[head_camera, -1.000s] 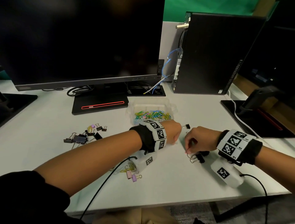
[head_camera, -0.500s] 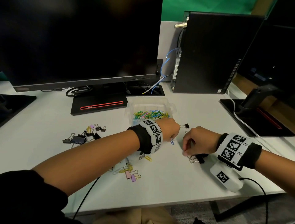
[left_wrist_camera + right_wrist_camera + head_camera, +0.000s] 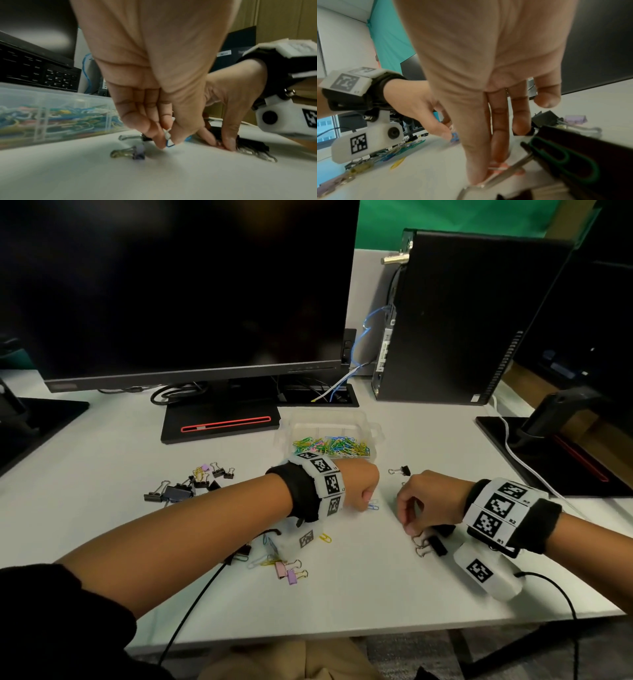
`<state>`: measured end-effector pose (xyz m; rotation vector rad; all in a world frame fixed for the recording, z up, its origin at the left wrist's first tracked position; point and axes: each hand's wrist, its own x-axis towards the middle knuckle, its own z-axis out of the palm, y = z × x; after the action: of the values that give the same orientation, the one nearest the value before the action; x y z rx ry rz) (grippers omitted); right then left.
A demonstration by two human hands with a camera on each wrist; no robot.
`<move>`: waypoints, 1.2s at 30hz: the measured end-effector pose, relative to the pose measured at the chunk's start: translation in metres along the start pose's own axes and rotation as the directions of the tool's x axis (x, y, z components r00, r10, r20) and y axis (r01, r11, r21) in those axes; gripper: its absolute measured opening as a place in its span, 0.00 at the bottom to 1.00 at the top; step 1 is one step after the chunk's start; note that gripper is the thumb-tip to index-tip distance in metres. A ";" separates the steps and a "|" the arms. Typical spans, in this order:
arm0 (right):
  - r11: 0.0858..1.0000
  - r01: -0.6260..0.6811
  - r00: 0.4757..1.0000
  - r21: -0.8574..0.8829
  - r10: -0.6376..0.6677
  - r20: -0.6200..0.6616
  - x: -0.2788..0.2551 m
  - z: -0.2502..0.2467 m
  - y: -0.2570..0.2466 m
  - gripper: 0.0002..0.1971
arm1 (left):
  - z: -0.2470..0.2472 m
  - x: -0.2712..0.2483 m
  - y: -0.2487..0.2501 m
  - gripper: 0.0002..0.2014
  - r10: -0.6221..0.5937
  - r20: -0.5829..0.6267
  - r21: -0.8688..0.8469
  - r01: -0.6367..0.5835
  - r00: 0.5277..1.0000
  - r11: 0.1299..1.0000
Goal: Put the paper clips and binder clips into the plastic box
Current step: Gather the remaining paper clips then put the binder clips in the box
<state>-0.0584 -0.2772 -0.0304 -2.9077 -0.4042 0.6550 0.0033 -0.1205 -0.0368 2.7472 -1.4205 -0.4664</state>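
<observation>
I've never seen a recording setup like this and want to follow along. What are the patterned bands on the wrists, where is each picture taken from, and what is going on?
No machine: a person tidies clips with bare hands. The checkered bands are markers, and a small camera hangs under each wrist. One picture comes from a head camera looking down; the other two look along each hand. On the white desk stands a clear plastic box already holding colourful paper clips. Binder clips lie loose, such as a black group and a pink pair. The left hand pinches a blue paper clip at the desk surface. The right hand has its fingertips on the wire handle of a black binder clip.
</observation>
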 end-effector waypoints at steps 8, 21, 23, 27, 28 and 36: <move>0.999 0.012 0.998 -0.038 -0.009 0.069 0.001 0.000 -0.004 0.12 | -0.049 -0.025 -0.045 0.07 -0.165 -0.298 -0.125 0.133 0.940 0.983; 0.959 0.199 0.976 0.203 -0.175 -0.128 0.039 0.005 -0.082 0.11 | -0.040 -0.034 -0.090 0.14 -0.422 -0.269 -0.276 0.351 0.866 0.895; 0.953 0.197 0.977 0.230 -0.173 -0.120 0.045 0.005 -0.090 0.09 | -0.040 -0.042 -0.091 0.12 -0.396 -0.313 -0.301 0.305 0.863 0.904; 0.953 0.203 0.978 0.224 -0.185 -0.099 0.048 0.004 -0.102 0.02 | -0.043 -0.071 -0.089 0.10 -0.327 -0.386 -0.276 0.230 0.863 0.933; 0.956 0.195 0.979 0.219 -0.178 -0.096 0.047 0.004 -0.104 0.06 | -0.044 -0.079 -0.088 0.10 -0.301 -0.372 -0.243 0.221 0.878 0.945; 0.966 0.199 0.978 0.164 -0.185 -0.098 0.044 0.004 -0.110 0.04 | -0.010 -0.119 -0.094 0.27 -0.257 0.059 -0.124 0.263 0.965 0.957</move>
<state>-0.0471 -0.1588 -0.0315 -2.6768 -0.5799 0.5124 0.0161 0.0288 -0.0111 2.8417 -0.9963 -0.6047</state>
